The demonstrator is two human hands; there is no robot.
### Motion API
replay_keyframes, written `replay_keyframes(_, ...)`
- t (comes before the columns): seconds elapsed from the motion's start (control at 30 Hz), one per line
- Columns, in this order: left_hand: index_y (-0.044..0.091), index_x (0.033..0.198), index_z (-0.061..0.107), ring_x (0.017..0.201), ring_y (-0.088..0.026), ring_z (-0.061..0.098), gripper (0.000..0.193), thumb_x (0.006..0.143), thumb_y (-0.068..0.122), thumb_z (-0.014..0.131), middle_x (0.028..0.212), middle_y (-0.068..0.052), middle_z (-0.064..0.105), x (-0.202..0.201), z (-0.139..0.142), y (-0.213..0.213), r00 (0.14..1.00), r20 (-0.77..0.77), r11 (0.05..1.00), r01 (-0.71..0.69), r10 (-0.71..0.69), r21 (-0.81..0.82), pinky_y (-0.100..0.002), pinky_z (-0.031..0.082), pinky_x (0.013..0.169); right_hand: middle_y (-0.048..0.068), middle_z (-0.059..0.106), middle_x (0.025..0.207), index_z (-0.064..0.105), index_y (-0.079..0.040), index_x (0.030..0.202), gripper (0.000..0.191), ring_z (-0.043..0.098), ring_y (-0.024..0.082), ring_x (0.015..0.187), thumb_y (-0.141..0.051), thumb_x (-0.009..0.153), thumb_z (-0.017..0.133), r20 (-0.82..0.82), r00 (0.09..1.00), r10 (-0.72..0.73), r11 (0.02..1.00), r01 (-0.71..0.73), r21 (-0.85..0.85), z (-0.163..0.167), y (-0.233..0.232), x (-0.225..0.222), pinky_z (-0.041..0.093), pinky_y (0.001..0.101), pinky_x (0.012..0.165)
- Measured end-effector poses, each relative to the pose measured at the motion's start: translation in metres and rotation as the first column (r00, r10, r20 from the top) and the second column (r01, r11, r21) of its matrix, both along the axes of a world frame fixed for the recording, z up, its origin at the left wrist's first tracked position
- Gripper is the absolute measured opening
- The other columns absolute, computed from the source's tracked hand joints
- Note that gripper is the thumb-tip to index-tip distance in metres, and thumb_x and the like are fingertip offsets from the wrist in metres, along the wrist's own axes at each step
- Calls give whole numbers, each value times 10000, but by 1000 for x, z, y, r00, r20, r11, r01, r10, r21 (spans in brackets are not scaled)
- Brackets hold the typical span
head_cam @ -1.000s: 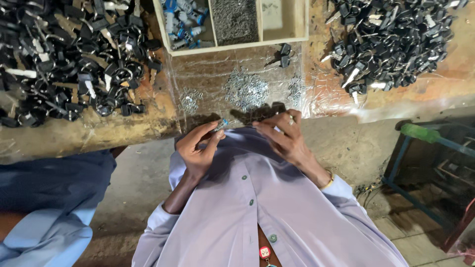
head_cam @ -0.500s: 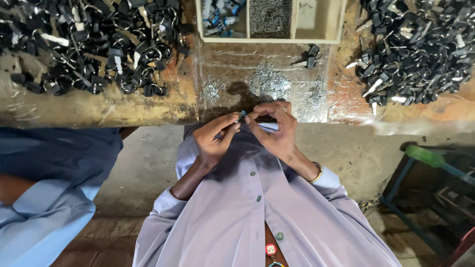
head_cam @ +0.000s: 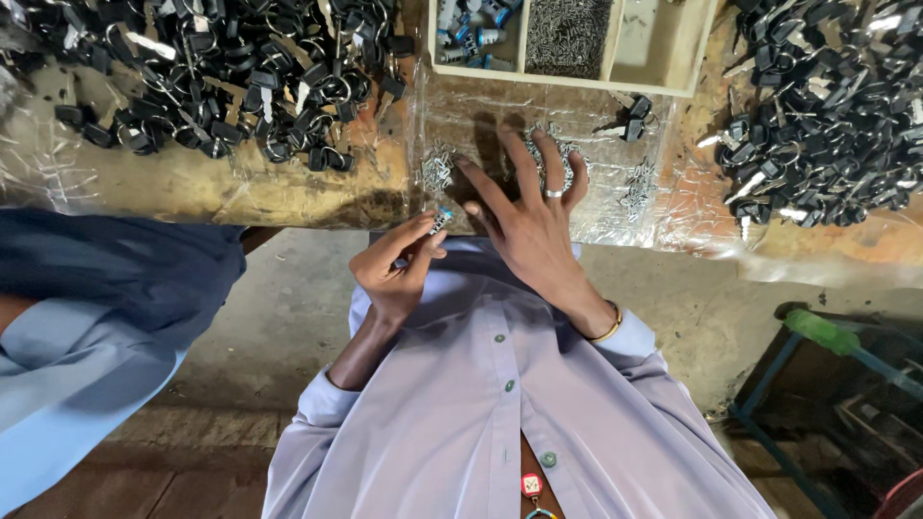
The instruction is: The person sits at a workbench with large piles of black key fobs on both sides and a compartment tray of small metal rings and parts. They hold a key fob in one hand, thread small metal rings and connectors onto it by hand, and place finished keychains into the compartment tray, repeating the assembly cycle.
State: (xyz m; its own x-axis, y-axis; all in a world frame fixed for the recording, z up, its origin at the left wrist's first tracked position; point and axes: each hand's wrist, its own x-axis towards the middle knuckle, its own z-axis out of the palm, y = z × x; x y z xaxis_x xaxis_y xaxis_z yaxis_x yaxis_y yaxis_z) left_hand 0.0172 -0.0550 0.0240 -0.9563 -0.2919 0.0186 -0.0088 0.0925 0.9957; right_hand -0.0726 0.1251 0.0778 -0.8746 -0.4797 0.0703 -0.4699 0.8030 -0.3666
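One small metal part (head_cam: 440, 220) pinched in left fingers (head_cam: 420, 237), right hand (head_cam: 529, 216) beside

A small silvery part with a blue end (head_cam: 440, 220) sat pinched in the left hand's (head_cam: 394, 269) fingertips, just left of frame centre, tilted upward; scattered small metal pieces (head_cam: 437, 171) lay on the clear-wrapped counter (head_cam: 288, 192) at upper centre, under the spread right hand (head_cam: 527, 216).
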Motion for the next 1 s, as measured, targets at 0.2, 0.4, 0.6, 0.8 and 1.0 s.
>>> replay_keyframes(0.2, -42, 1143, 724, 845, -188, 783, 251, 905, -96, 783, 1142, -205, 759, -1, -3, -1, 1000, 18, 1000, 0, 0, 9, -234, 609, 648, 151, 418, 1569, 705, -177, 1315, 479, 269, 418, 1459, -451, 942, 829, 9, 1000, -14, 998, 14, -68, -2, 15, 9, 106, 633, 1169)
replay_keyframes(0.4, -40, 1153, 724, 853, -178, 778, 266, 900, -103, 776, 1159, -192, 754, -6, -7, 13, 996, 45, 994, 79, -83, 79, -237, 626, 647, -54, 640, 1220, 781, -216, 1153, 280, 549, 193, 1235, -203, 881, 849, -34, 973, 230, 964, -233, -130, -14, 60, 26, 278, 498, 1088)
replay_keyframes(0.6, -26, 1181, 723, 847, -166, 772, 297, 898, -98, 774, 1167, -173, 747, -14, -8, 40, 978, 49, 965, 190, -202, 182, -239, 638, 649, 4, 692, 1057, 718, -107, 1066, 226, 634, 204, 971, -41, 890, 843, 6, 1000, -31, 926, 31, -376, -22, 81, 26, 386, 400, 942)
replay_keyframes(0.8, -16, 1184, 728, 787, -140, 764, 306, 894, -87, 793, 1131, -159, 772, -21, -9, 57, 961, 100, 959, 242, -258, 146, -217, 585, 591, 14, 692, 988, 732, -105, 1018, 199, 608, 190, 896, -47, 872, 855, 105, 973, -205, 882, 230, -411, -16, 68, 29, 365, 360, 846)
replay_keyframes(1.0, -11, 1205, 718, 863, -146, 783, 292, 922, -63, 767, 1162, -143, 762, -21, -9, 56, 959, 93, 953, 251, -269, 168, -218, 622, 639, 37, 718, 1011, 751, -71, 1089, 249, 625, 199, 910, 8, 863, 821, 117, 990, -85, 892, 128, -433, -13, 64, 30, 378, 340, 822)
